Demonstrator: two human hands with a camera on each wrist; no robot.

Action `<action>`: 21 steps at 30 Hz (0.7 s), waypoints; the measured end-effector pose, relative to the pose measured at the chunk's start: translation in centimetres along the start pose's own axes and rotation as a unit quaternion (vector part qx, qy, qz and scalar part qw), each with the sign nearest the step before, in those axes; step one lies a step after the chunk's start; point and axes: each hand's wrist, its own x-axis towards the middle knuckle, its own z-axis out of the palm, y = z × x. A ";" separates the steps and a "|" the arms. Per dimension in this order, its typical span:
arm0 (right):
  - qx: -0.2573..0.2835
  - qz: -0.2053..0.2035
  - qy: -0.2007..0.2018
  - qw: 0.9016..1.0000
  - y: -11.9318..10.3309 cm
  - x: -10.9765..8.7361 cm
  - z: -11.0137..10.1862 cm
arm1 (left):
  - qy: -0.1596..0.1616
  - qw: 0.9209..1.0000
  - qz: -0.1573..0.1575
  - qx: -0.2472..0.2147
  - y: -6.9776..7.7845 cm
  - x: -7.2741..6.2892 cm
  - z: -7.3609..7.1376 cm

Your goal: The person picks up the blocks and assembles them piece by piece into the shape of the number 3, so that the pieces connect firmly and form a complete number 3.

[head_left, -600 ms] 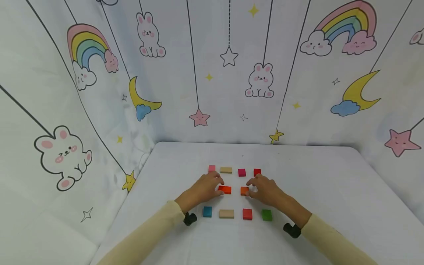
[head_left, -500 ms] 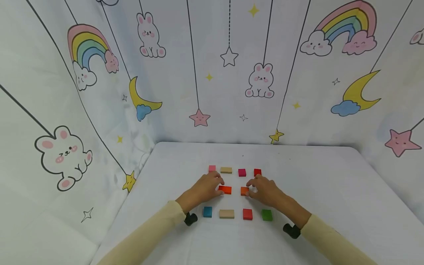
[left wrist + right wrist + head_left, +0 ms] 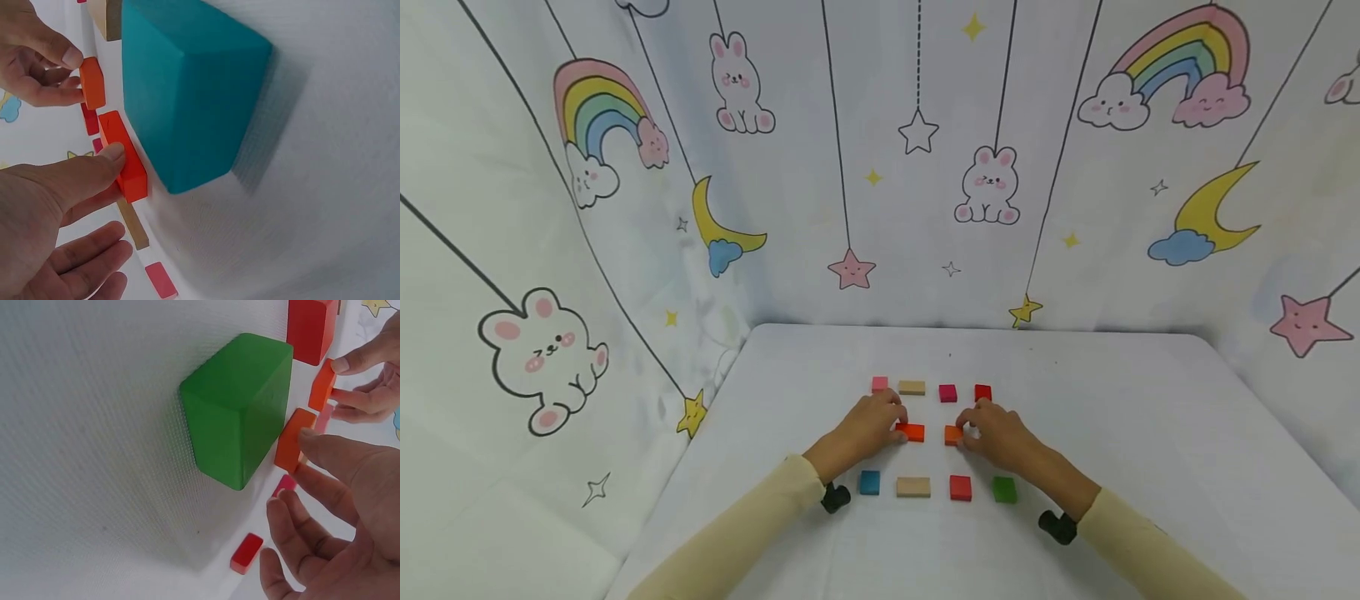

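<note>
My left hand [image 3: 867, 427] pinches a red-orange block [image 3: 914, 432] between thumb and index finger at its left end. In the left wrist view the thumb presses one face of this block [image 3: 134, 181], and the other fingers are spread loosely. Across a small gap to the right, my right hand [image 3: 1002, 435] pinches a shorter orange block [image 3: 952, 436] by its right side. Its thumb and index finger lie on either side of the block [image 3: 291, 447] in the right wrist view. Both blocks are at the table, in a middle row.
Nearer the body lies a row with a blue block [image 3: 869, 482], a tan block [image 3: 913, 487], a red block [image 3: 960, 488] and a green block [image 3: 1004, 490]. Behind the hands are pink [image 3: 880, 384], tan [image 3: 912, 387], crimson [image 3: 948, 393] and red blocks [image 3: 982, 392]. A white cloth [image 3: 820, 358] covers the table.
The fingertips of both hands have drawn in slightly on their blocks. The blocks lie almost where they were, and the head view has tilted a touch.
</note>
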 end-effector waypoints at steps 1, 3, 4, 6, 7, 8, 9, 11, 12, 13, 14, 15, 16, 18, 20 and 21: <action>0.000 0.000 0.000 1.000 0.0 0.0 0.0 | 0.000 1.000 0.000 -0.001 0.1 0.0 0.0; 0.001 -0.001 0.002 1.000 0.0 -0.1 0.1 | -0.001 1.000 0.000 0.001 0.2 0.0 -0.1; 0.003 -0.001 0.003 1.000 0.0 -0.1 0.1 | 0.000 1.000 0.001 0.003 0.2 0.0 -0.1; 0.007 -0.001 0.003 1.000 0.0 -0.1 0.2 | -0.001 1.000 0.001 0.005 0.3 0.1 0.0; 0.007 -0.003 0.004 1.000 0.0 0.0 0.2 | 0.000 1.000 0.001 0.005 0.3 0.1 0.0; 0.008 -0.004 0.004 1.000 0.0 0.0 0.2 | 0.001 1.000 0.001 0.005 0.3 0.1 0.0; 0.009 -0.003 0.004 1.000 -0.1 0.1 0.2 | 0.001 1.000 0.001 0.003 0.3 0.1 0.0; 0.008 -0.001 0.005 1.000 -0.1 0.2 0.3 | 0.001 1.000 0.000 0.001 0.4 0.2 -0.1; 0.006 0.000 0.005 1.000 0.0 0.3 0.4 | 0.002 1.000 -0.001 0.000 0.4 0.2 -0.1; 0.007 0.000 0.005 1.000 0.0 0.4 0.4 | 0.003 1.000 -0.001 -0.002 0.4 0.3 -0.1; 0.008 0.002 0.005 1.000 0.0 0.4 0.5 | 0.002 1.000 -0.001 -0.002 0.5 0.3 -0.1; 0.010 0.003 0.005 1.000 0.0 0.5 0.5 | 0.002 1.000 -0.001 -0.002 0.5 0.4 0.0; 0.012 0.003 0.004 1.000 0.0 0.5 0.5 | 0.001 1.000 -0.002 -0.002 0.5 0.4 0.0; 0.018 0.003 0.002 1.000 0.0 0.5 0.6 | 0.000 1.000 -0.002 -0.004 0.7 0.5 0.1; 0.019 0.001 0.001 1.000 -0.1 0.5 0.6 | -0.002 1.000 -0.001 -0.008 0.8 0.6 0.3; 0.017 -0.001 0.001 1.000 -0.1 0.6 0.7 | -0.002 1.000 -0.002 -0.010 0.9 0.6 0.3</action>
